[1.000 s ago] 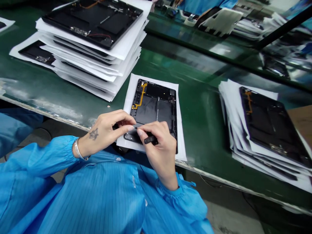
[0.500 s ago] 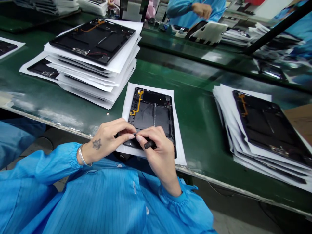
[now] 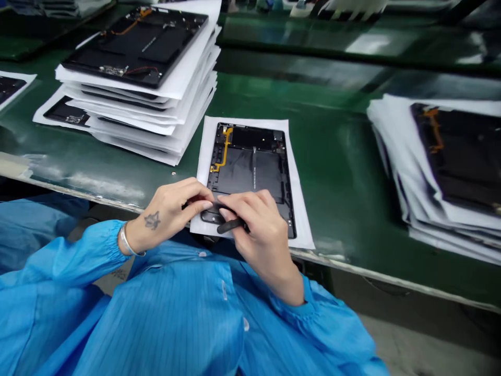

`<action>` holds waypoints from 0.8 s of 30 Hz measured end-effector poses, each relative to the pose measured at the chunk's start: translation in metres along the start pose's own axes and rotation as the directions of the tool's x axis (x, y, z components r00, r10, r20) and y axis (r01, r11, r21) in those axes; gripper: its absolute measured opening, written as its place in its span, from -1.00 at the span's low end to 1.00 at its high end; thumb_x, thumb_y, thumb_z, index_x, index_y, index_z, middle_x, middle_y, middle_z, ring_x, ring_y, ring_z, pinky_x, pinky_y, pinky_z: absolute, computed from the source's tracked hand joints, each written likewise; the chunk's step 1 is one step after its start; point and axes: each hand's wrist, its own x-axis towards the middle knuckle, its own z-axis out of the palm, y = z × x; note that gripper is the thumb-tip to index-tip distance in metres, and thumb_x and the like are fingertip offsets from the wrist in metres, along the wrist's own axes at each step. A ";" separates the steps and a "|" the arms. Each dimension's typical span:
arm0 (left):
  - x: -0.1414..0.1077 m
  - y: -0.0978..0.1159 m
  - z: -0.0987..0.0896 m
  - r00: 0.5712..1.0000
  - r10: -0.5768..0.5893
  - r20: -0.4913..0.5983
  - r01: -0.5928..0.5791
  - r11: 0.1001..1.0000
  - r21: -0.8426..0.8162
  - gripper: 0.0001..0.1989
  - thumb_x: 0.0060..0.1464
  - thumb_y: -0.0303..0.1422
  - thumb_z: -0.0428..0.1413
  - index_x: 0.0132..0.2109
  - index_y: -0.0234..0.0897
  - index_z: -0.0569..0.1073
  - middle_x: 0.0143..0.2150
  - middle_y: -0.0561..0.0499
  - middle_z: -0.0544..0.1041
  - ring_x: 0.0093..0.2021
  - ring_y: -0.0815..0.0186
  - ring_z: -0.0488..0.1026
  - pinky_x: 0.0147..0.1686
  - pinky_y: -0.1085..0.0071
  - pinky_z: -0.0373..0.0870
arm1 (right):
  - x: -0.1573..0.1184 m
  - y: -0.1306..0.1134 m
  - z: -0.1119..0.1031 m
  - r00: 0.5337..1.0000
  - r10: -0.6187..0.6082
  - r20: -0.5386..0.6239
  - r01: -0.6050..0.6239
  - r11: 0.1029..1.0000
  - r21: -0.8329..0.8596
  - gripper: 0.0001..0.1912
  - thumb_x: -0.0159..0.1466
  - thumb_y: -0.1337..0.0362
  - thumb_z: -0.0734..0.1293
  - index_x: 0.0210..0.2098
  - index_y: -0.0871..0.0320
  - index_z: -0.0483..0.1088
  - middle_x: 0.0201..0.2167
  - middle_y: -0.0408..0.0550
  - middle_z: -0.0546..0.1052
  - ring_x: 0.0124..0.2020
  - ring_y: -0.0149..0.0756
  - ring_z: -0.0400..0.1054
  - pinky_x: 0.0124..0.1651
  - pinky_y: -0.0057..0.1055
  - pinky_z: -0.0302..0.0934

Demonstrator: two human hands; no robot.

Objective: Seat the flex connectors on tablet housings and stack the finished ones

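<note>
A dark tablet housing (image 3: 270, 175) with an orange flex cable (image 3: 226, 151) lies open side up on a white sheet (image 3: 299, 209) before me. Over its near left corner my left hand (image 3: 176, 206) is closed in a pinch; whatever is between thumb and forefinger is too small to make out. My right hand (image 3: 260, 219) grips a slim black hand tool (image 3: 230, 225), whose blunt end juts out toward me below the fingers. The fingertips of both hands almost meet above the housing, and the tool's working end is hidden there.
To the left rises a tall stack of housings (image 3: 136, 47) layered with white sheets (image 3: 195, 78). Another sheeted stack (image 3: 403, 162), blurred, stands at the right. The green bench's front edge (image 3: 352, 267) runs just before my body. A tiny part (image 3: 174, 173) lies on the bench.
My view has tilted downward, so the co-worker across the bench is out of frame. The black tool has turned in my right hand and now shows more of its length. Both hands stay at the housing's corner.
</note>
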 end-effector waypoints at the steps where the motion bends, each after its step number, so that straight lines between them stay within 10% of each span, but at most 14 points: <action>1: -0.001 -0.001 -0.002 0.999 0.025 0.030 -0.026 0.998 0.050 -0.91 0.32 -0.41 0.09 -0.19 -0.29 0.47 -0.29 0.04 0.51 -0.30 0.41 0.45 -0.25 0.50 0.37 | -0.002 0.001 0.000 0.999 -0.046 0.012 0.047 0.999 -0.028 -0.77 0.40 0.41 0.24 -0.01 0.17 0.46 -0.19 -0.01 0.60 -0.21 -0.21 0.31 -0.22 -0.22 0.15; 17: -0.008 0.000 -0.016 0.932 0.139 0.335 -0.282 0.859 0.428 -0.90 0.36 -0.44 -0.01 -0.10 -0.31 0.40 -0.25 -0.04 0.50 -0.26 0.28 0.38 -0.22 0.35 0.37 | -0.005 0.004 0.000 0.939 -0.307 0.154 0.335 0.916 -0.219 -0.76 0.43 0.36 0.20 -0.06 0.22 0.49 -0.16 0.05 0.59 -0.28 -0.19 0.25 -0.30 -0.22 0.07; 24: -0.007 0.002 -0.022 0.960 0.162 0.230 -0.251 0.862 0.441 -0.90 0.30 -0.48 0.08 -0.06 -0.35 0.43 -0.19 -0.09 0.57 -0.20 0.27 0.49 -0.17 0.36 0.45 | -0.005 0.005 0.001 0.938 -0.296 0.183 0.330 0.923 -0.199 -0.77 0.41 0.41 0.21 -0.04 0.26 0.47 -0.13 0.05 0.58 -0.28 -0.19 0.22 -0.29 -0.23 0.07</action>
